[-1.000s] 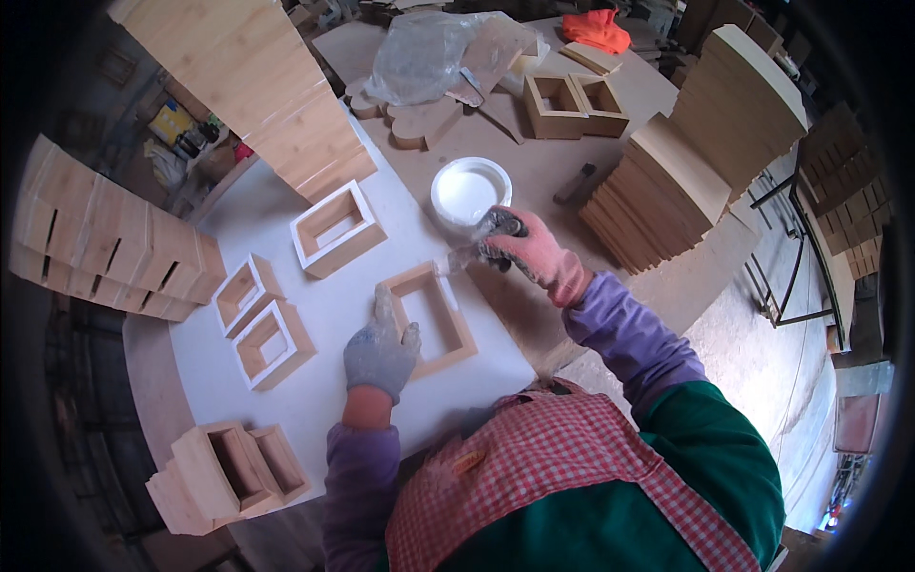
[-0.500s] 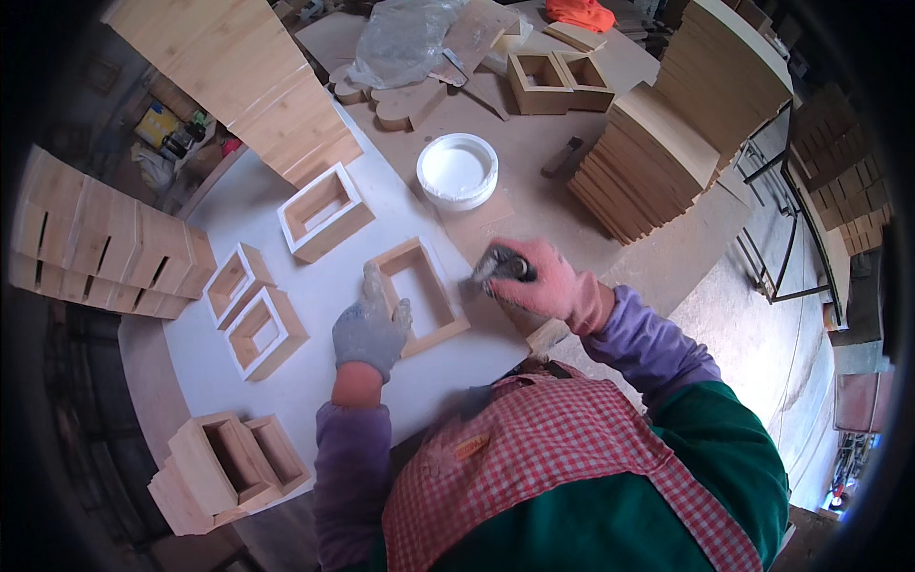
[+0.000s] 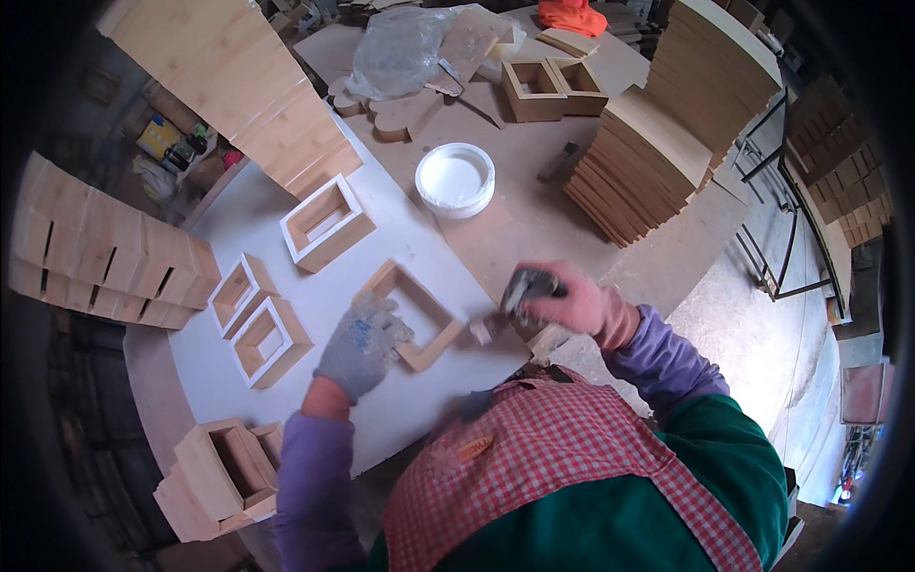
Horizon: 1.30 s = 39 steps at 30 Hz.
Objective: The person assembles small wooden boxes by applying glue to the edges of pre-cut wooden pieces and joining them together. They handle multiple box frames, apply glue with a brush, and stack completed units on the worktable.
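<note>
My left hand (image 3: 362, 345), in a grey work glove, grips the left side of a rectangular wooden frame (image 3: 445, 336) on the white board. In a pink glove with dark, dirty fingers, my right hand (image 3: 560, 300) is closed just to the right of that frame. It holds what looks like a brush (image 3: 484, 329), blurred, its pale end pointing at the frame's right side. Three small wooden boxes with white-coated rims stand to the left: a larger box (image 3: 335, 236) and two smaller ones, a far box (image 3: 238, 297) and a near box (image 3: 282, 345).
A round white tub (image 3: 455, 181) stands beyond the frame. Tall stacks of wooden pieces rise at the left (image 3: 105, 248) and right (image 3: 639, 162). More boxes (image 3: 221, 462) sit at the lower left. Farther back are a double box (image 3: 553, 91) and clear plastic (image 3: 400, 57).
My left hand has shifted left and now curls over the frame's left side. My right hand has moved a little right and nearer to me, and the pale brush end now shows.
</note>
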Each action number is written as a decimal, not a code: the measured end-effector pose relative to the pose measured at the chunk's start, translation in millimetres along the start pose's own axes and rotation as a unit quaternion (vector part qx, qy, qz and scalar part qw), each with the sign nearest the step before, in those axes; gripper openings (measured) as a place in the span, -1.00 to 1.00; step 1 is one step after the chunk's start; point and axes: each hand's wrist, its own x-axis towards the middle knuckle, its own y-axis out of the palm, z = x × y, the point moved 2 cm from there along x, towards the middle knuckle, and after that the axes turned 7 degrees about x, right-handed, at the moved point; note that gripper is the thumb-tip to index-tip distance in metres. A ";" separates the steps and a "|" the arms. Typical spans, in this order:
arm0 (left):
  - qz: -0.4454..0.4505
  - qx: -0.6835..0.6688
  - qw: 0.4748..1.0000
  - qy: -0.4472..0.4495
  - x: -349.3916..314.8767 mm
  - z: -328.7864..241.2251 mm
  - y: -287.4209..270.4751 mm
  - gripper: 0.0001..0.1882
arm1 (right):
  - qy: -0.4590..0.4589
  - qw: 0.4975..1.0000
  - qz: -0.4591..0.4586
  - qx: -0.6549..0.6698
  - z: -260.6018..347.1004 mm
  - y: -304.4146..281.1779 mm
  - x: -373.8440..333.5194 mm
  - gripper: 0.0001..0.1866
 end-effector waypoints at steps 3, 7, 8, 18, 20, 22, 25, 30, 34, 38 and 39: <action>-0.037 -0.085 0.990 -0.102 1.8 -33.6 16.5 -0.73 | 0.052 0.961 -0.109 0.248 -26.3 -23.4 12.1 -0.80; -0.073 -0.107 0.975 -0.178 15.2 -55.7 29.6 -0.67 | 0.072 0.885 -0.148 0.437 -72.5 -25.9 32.5 -0.77; -0.059 -0.101 0.977 -0.181 17.1 -56.5 29.9 -0.67 | 0.072 0.886 -0.140 0.437 -82.3 -23.5 35.2 -0.76; -0.050 -0.102 0.975 -0.189 21.7 -57.6 22.0 -0.70 | 0.073 0.897 -0.099 0.424 -101.1 -16.2 45.5 -0.80; -0.053 -0.101 0.976 -0.185 21.2 -56.6 22.3 -0.70 | 0.069 0.912 -0.113 0.389 -92.3 -22.6 44.5 -0.82; -0.054 -0.110 0.975 -0.185 20.9 -55.2 23.1 -0.69 | 0.059 0.938 -0.092 0.330 -81.1 -25.5 42.3 -0.81; -0.075 -0.109 0.975 -0.177 20.0 -55.7 24.2 -0.68 | 0.050 0.977 -0.054 0.202 -61.5 -26.9 41.5 -0.78; -0.095 -0.105 0.975 -0.173 19.0 -57.5 25.9 -0.70 | 0.061 0.986 -0.086 0.127 -29.4 -21.5 51.1 -0.74; -0.095 -0.101 0.976 -0.170 19.5 -57.3 26.2 -0.70 | 0.015 0.991 -0.131 0.010 -11.5 -6.1 59.5 -0.76; -0.093 -0.095 0.976 -0.174 18.7 -57.9 26.1 -0.70 | -0.011 0.992 -0.039 -0.116 3.8 0.6 47.2 -0.78; -0.078 -0.099 0.975 -0.183 18.4 -57.5 26.8 -0.70 | -0.010 0.993 -0.014 -0.116 6.5 1.7 41.8 -0.79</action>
